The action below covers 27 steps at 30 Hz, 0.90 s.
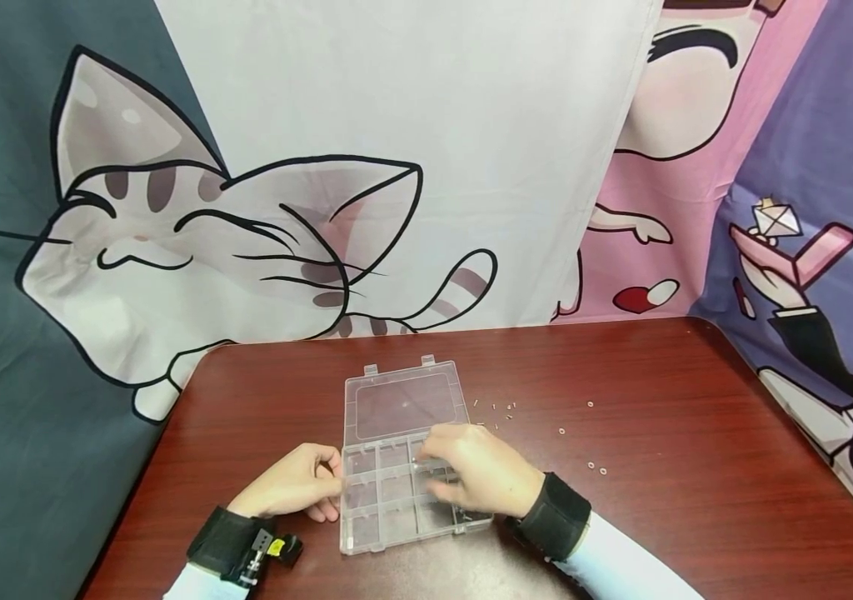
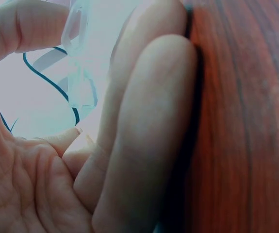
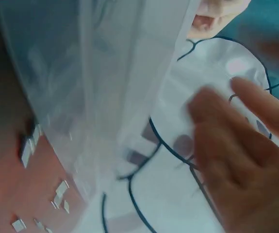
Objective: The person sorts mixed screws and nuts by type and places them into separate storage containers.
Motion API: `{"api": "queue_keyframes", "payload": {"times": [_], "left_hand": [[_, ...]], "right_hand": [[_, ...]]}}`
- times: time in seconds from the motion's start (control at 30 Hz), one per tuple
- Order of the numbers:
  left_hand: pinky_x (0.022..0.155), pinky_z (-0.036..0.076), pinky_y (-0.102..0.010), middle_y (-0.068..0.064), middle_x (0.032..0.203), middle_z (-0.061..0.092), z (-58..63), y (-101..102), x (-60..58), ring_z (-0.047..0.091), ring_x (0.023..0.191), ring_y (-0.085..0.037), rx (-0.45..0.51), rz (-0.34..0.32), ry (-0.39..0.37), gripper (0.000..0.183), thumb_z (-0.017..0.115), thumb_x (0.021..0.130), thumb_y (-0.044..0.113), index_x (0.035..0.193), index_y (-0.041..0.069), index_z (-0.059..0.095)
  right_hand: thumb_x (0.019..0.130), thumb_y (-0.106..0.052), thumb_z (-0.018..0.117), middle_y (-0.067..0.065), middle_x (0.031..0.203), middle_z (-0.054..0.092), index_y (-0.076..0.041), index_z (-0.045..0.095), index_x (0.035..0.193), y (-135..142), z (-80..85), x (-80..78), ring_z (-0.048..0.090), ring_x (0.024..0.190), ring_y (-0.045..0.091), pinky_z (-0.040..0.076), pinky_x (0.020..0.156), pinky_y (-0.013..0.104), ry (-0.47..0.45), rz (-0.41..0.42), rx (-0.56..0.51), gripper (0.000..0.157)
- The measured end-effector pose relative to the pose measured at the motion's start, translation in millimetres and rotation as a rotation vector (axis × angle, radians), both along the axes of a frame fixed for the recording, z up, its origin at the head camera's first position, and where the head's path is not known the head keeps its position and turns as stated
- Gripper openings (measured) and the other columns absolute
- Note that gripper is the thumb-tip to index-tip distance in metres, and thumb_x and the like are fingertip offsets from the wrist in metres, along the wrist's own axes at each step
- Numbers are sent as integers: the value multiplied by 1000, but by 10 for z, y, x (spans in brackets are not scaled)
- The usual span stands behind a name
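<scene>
A clear plastic compartment box (image 1: 379,493) lies on the table with its lid (image 1: 406,404) folded back, away from me. My left hand (image 1: 295,483) holds the box's left edge; in the left wrist view the thumb touches the clear rim and the other fingers lie along the tabletop. Over the right-hand compartments hovers my right hand (image 1: 482,468), blurred by motion. Its fingers (image 3: 236,141) are spread apart in the right wrist view, and I see nothing between them. Some small dark pieces (image 1: 462,515) show in the near right compartment, partly hidden by that hand.
Several tiny metal pieces (image 1: 509,407) are scattered on the brown table (image 1: 659,517) beyond the right hand. Farther right lie several small rings (image 1: 561,431). A printed cloth (image 1: 516,167) with cartoon figures hangs behind the table's far edge.
</scene>
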<state>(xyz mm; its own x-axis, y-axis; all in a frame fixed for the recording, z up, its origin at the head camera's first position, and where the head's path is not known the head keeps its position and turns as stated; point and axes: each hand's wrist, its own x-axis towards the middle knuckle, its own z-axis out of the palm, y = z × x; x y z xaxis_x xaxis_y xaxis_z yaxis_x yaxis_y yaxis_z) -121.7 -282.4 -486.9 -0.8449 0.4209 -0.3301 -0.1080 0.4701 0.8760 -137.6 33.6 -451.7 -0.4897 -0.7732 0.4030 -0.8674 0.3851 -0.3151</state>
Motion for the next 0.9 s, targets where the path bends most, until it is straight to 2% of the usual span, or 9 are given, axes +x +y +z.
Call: {"api": "queue_keyframes", "payload": {"times": [0.03,0.1,0.13,0.2,0.4,0.53,0.67,0.8,0.9], "left_hand": [[55,57,-42,-15,66,65,3,0,1,69,60,-29,1,-1,0,15,62,86,11,88,-2,55],[55,57,-42,-16,66,66,2,-6,0,69,60,-29,-2,-3,0,15,62,86,11,88,-2,55],[55,57,-42,-16,67,66,1,-9,0,69,60,-29,-2,-4,-1,15,62,86,11,88,-2,55],[55,57,-42,-16,67,66,-3,-16,0,69,61,-29,-3,-7,1,16,62,87,12,89,-2,55],[55,57,-42,-16,68,66,-2,-19,7,69,61,-29,-9,-9,-5,17,62,87,13,88,-2,55],[55,57,-41,-15,68,67,5,-12,6,69,60,-27,-13,-8,-14,16,62,86,13,89,-1,55],[54,57,-40,-15,68,67,9,-12,2,69,60,-27,-16,-2,-18,16,62,86,13,89,-1,55],[54,57,-41,-15,67,67,12,-28,1,69,59,-27,-23,4,-22,17,63,86,14,88,0,53],[54,57,-40,-14,68,67,10,-39,-1,69,59,-27,-26,2,-28,17,63,87,14,88,0,53]], "right_hand": [[79,-39,77,3,124,64,-11,65,126,6,2,17,61,111,15,49,94,27,-10,3,52,56],[75,-60,74,10,151,47,-11,48,148,21,3,49,46,136,26,41,108,42,-24,10,149,92],[73,-67,71,12,159,35,-12,39,154,29,1,62,36,144,30,36,112,47,-27,12,187,104],[72,-75,66,12,165,22,-13,30,159,46,-1,74,23,149,34,29,114,52,-43,18,217,112],[79,-73,60,10,165,21,-15,32,158,144,2,-20,22,150,32,27,116,51,-64,-17,216,103],[81,-55,68,12,162,29,-12,41,154,303,0,-156,29,147,31,28,116,50,-92,-63,217,89],[77,-35,72,13,155,41,-8,51,146,501,-11,-290,39,141,28,32,114,45,-102,-122,217,77],[71,-23,73,6,124,60,-8,64,127,650,-13,-386,56,113,19,45,101,35,-64,-157,227,59],[68,-17,74,-3,96,56,-13,68,105,716,-1,-416,53,85,11,49,81,28,-66,-173,266,38]]}}
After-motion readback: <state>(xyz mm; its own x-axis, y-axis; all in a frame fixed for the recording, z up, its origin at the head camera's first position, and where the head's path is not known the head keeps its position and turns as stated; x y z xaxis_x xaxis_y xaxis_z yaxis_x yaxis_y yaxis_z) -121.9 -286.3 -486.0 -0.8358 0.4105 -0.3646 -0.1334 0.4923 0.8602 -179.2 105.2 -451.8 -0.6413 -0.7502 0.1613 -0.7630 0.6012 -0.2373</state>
